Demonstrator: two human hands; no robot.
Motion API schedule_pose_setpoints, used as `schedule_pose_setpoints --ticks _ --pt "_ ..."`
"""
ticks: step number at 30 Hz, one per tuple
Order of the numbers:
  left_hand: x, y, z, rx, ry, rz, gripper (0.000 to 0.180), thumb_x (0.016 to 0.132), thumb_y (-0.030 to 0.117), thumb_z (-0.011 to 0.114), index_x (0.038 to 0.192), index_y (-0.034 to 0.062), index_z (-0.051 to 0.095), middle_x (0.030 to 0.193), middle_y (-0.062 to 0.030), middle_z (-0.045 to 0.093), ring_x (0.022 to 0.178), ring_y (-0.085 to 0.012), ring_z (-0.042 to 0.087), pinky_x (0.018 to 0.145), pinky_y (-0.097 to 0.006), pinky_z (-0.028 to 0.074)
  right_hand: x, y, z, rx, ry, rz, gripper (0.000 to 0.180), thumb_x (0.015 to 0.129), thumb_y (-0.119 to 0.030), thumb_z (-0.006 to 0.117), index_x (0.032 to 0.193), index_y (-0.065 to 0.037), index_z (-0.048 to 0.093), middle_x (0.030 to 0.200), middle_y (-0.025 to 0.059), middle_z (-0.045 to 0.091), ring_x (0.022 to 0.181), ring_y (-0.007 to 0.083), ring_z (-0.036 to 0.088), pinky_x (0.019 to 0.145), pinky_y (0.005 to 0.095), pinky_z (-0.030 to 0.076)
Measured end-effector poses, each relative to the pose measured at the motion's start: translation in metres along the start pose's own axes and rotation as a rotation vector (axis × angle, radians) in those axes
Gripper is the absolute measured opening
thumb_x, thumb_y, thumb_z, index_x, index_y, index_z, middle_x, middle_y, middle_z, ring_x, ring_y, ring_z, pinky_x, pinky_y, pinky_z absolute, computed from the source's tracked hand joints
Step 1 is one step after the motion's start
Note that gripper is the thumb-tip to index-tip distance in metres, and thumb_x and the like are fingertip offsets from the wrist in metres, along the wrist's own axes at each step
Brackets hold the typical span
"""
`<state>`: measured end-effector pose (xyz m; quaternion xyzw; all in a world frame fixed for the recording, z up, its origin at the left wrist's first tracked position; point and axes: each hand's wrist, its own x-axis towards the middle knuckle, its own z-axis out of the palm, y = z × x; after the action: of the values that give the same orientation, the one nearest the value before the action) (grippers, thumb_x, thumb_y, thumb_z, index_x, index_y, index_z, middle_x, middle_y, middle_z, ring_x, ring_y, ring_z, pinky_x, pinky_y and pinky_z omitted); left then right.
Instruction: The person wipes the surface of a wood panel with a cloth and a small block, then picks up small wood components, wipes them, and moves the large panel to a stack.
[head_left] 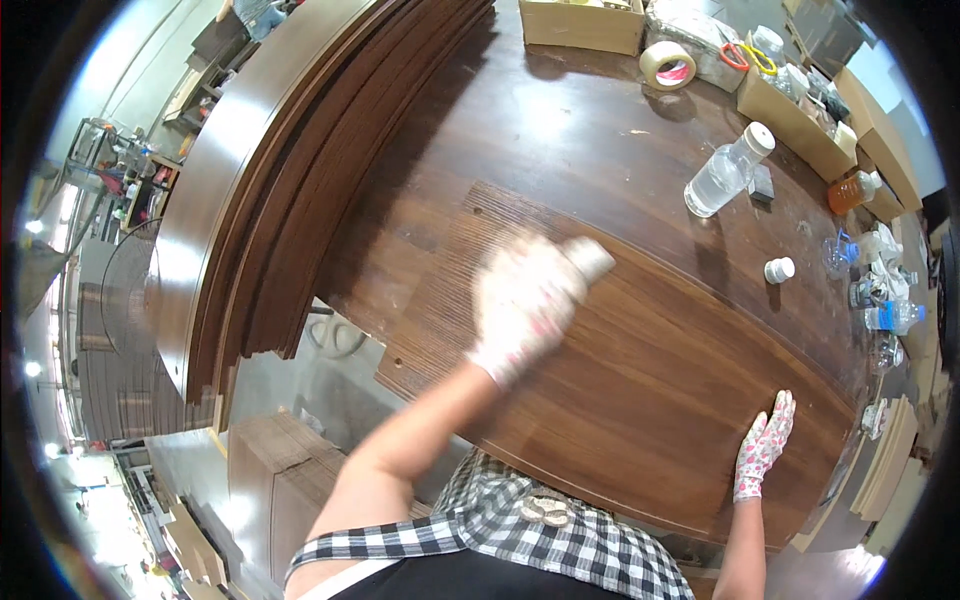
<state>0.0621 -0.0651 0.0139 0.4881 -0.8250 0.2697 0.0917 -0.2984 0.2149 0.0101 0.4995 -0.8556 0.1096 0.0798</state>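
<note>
A brown wood-grain board (640, 370) with one curved long edge lies across the table in front of me. Its left end has a ridged strip with small round holes. Over the left part of the board, my left hand (525, 298), in a white glove with a pink pattern, is closed and smeared by motion. A whitish folded pad (592, 258) sticks out of its fingers; blur hides its exact kind. Near the right end, my right hand (766, 445) in a matching glove rests flat on the board, fingers stretched, holding nothing.
Tall stacked dark boards (300, 150) stand at the left. Beyond my board are a clear bottle (722, 178), a small white cap (779, 270), a tape roll (668, 66), scissors (748, 58) and cardboard boxes (583, 26). Several bottles (893, 316) line the right edge.
</note>
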Motion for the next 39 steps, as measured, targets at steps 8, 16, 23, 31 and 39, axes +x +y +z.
schedule_pose_setpoints --ticks 8,16,23,31,39 --pt "0.047 -0.060 -0.027 -0.532 -0.076 -0.006 0.028 0.091 0.030 0.048 0.086 0.0127 0.068 0.080 -0.0125 0.065 0.078 -0.0267 0.062 0.072 -0.041 0.049 -0.003 0.011 -0.003 0.027 0.030 -0.010 0.046 0.093 -0.010 0.047 0.138 -0.003 0.043 0.144 0.0134 0.041 0.137 0.0291 0.033 0.114 0.0412 0.024" --pt "0.054 0.019 -0.080 -0.721 -0.123 0.169 0.036 0.093 0.037 0.049 0.075 0.0121 0.067 0.078 -0.0129 0.066 0.082 -0.0277 0.062 0.079 -0.038 0.050 -0.001 0.004 0.001 0.021 0.036 -0.005 0.042 0.095 -0.012 0.046 0.136 -0.004 0.046 0.143 0.0134 0.043 0.135 0.0282 0.037 0.114 0.0384 0.026" --pt "-0.083 0.069 -0.130 -1.153 -0.078 0.324 0.026 0.083 0.032 0.057 0.100 0.0122 0.064 0.110 -0.0090 0.063 0.118 -0.0205 0.053 0.103 -0.034 0.038 0.000 0.023 0.014 0.128 0.085 -0.027 0.039 0.093 -0.010 0.048 0.131 -0.001 0.050 0.139 0.0145 0.047 0.133 0.0293 0.039 0.113 0.0395 0.028" --pt "-0.111 -0.147 -0.056 -0.492 -0.216 -0.395 0.024 0.093 0.017 0.047 0.103 0.0076 0.067 0.094 -0.0090 0.068 0.085 -0.0270 0.066 0.074 -0.041 0.053 0.003 0.029 0.027 0.081 0.084 -0.057 0.041 0.094 -0.013 0.047 0.133 -0.003 0.049 0.141 0.0130 0.046 0.134 0.0295 0.037 0.113 0.0402 0.027" --pt "-0.115 -0.122 -0.063 -0.793 -0.054 -0.322 0.018 0.089 0.021 0.056 0.100 0.0091 0.063 0.100 -0.0139 0.065 0.092 -0.0326 0.062 0.079 -0.041 0.048 -0.025 -0.048 -0.003 0.187 0.075 -0.141 0.047 0.087 -0.013 0.056 0.134 -0.007 0.049 0.142 0.0122 0.045 0.135 0.0300 0.037 0.114 0.0429 0.025"
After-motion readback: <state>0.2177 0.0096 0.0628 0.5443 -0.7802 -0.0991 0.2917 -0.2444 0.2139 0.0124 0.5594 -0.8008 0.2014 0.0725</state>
